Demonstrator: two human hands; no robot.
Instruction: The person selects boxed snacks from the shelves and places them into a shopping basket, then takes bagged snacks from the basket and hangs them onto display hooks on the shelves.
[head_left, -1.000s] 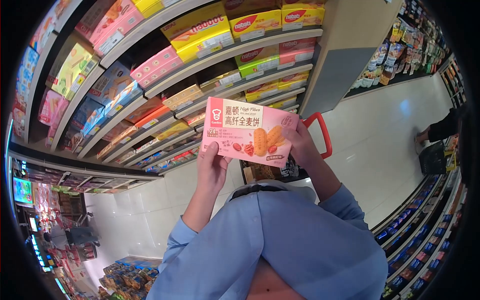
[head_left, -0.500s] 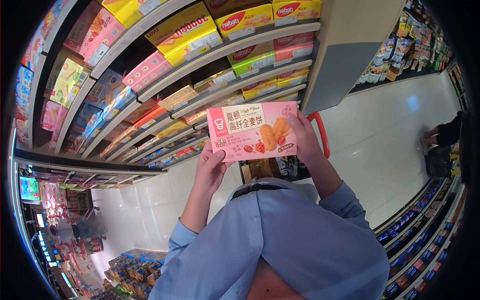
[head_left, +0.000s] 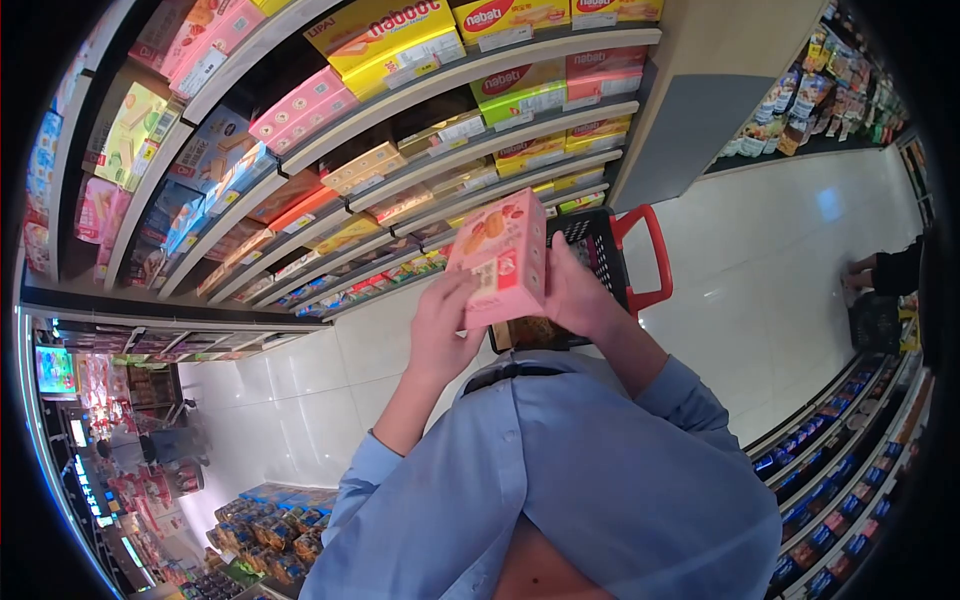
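Note:
A pink biscuit box [head_left: 500, 240] is held between my two hands in front of my waist. It stands tilted, with its long side pointing away from me, and pictures of biscuits show on its upper face. My left hand [head_left: 442, 328] grips the near left part, its fingers lying over the edge and partly covering the front. On the opposite side, my right hand [head_left: 582, 295] presses against the box's side panel; some of its fingers are hidden. Just beyond and below the box is a black shopping basket [head_left: 603, 262] with a red handle [head_left: 660, 270].
Shelves [head_left: 400, 120] of boxed biscuits and wafers rise ahead and to the left. A grey pillar [head_left: 680, 140] ends the row. Low shelves [head_left: 830, 470] run along the right, where a person's legs [head_left: 880, 270] show. Packaged goods [head_left: 265, 535] are stacked at the lower left.
The box has turned from facing me broadside to standing lengthwise away from me. My left hand has shifted onto its near part, my right hand has lowered slightly, and more of the basket shows.

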